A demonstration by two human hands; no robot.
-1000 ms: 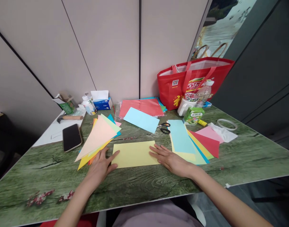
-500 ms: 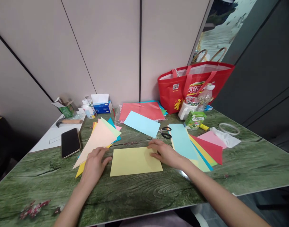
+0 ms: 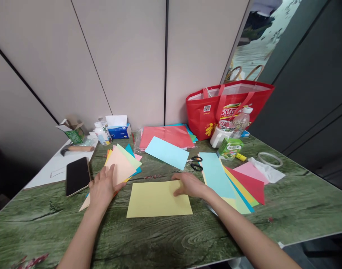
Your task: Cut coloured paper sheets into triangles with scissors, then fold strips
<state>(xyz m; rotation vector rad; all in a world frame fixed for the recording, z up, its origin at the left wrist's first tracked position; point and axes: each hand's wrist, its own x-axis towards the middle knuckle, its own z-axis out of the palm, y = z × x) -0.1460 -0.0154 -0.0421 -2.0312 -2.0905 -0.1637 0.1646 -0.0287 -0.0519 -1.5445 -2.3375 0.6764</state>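
A pale yellow sheet of paper (image 3: 156, 201) lies flat on the table in front of me. My right hand (image 3: 188, 185) rests at its far right corner, fingers bent over the far edge and thumb apart from them on the paper. My left hand (image 3: 102, 188) lies with spread fingers on a fanned pile of coloured paper, a peach sheet (image 3: 121, 166) on top. Beyond the yellow sheet lies a light blue sheet (image 3: 167, 152), its right end beside black-handled scissors (image 3: 196, 163). Another fan of papers, topped by a light blue sheet (image 3: 215, 173), lies right of my right hand.
A phone (image 3: 78, 175) and a hammer (image 3: 78, 148) lie at the left. Along the back are a white bottle (image 3: 103, 133), a tissue box (image 3: 119, 130), packed red paper (image 3: 167, 137) and a red bag (image 3: 200, 112). A mug (image 3: 219, 136), green carton (image 3: 230, 148) and tape roll (image 3: 270, 159) sit right.
My left hand has moved left and away from me, from beside the yellow sheet onto the peach paper pile. My right hand stays at the yellow sheet's corner. The view has tilted slightly.
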